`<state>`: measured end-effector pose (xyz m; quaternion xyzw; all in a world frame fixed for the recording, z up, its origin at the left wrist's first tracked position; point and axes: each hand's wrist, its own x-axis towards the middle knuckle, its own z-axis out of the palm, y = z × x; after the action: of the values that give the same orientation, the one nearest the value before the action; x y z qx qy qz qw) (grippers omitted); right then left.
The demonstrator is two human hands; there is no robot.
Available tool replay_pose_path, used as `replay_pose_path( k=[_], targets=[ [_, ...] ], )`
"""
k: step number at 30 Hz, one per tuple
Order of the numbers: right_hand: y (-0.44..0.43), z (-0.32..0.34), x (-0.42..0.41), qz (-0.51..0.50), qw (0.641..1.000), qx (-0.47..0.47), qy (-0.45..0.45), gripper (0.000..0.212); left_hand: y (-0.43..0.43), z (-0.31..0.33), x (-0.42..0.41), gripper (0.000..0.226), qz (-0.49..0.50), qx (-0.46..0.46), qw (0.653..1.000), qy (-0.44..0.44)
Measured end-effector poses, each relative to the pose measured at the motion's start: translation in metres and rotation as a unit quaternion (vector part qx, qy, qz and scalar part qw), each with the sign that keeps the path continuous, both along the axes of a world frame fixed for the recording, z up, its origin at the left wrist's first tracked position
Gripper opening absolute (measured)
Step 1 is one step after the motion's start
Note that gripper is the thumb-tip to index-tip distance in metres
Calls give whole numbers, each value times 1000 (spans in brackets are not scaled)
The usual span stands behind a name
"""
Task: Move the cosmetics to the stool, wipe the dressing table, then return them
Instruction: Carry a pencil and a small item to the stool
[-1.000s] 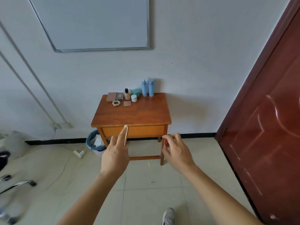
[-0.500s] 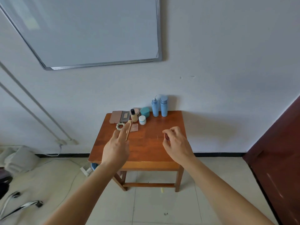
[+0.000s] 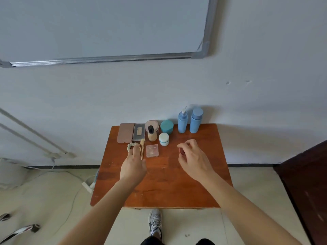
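Foot: a grey-and-white sneaker (image 3: 155, 222) stands on the pale tiled floor (image 3: 247, 191) at 6 o'clock, just before the table's near edge.
Table: a small reddish-brown wooden dressing table (image 3: 168, 188) against the white wall; its near half is bare.
Left hand: the left hand (image 3: 133, 166) is over the table at about 10 o'clock from its centre, fingers closed around a slim tan stick-like cosmetic (image 3: 142, 149) that points away from the person.
Right hand: the right hand (image 3: 195, 159) is at about 2 o'clock, fingertips pinched narrowly on a small dark red item (image 3: 181, 150); what it is cannot be told.
Middle row: a grey-green fabric scrunchie (image 3: 130, 146) partly behind the left fingers, a flat pink square compact (image 3: 152, 150) beside the stick, a small white jar (image 3: 163, 138).
Back row, 9 to 3 o'clock: a brown rectangular palette (image 3: 125, 132), a grey palette (image 3: 139, 132), a beige foundation bottle with black cap (image 3: 152, 133), a round pink powder case (image 3: 152, 123) behind it, a teal jar (image 3: 166, 127), a blue pump bottle (image 3: 182, 122), a blue capped bottle (image 3: 195, 120).
Wall: a whiteboard with a metal frame (image 3: 106, 58) hangs above.
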<state>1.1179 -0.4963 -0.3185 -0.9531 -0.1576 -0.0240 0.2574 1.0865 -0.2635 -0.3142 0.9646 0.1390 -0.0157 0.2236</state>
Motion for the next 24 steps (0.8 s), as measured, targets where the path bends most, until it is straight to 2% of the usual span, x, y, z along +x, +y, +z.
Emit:
replay_pose_path(
  k=[6, 11, 19, 24],
  targets=[
    [36, -49, 40, -58, 993, -38, 91, 41, 34, -63, 64, 52, 3, -39, 993, 109],
    [59, -83, 47, -91, 981, -66, 157, 42, 47, -98, 93, 52, -13, -66, 983, 170],
    [68, -109, 48, -98, 971, -86, 202, 50, 48, -112, 102, 41, -65, -19, 982, 179],
    [63, -91, 51, -102, 973, -102, 178, 57, 54, -88, 104, 35, -90, 50, 988, 113]
  ],
)
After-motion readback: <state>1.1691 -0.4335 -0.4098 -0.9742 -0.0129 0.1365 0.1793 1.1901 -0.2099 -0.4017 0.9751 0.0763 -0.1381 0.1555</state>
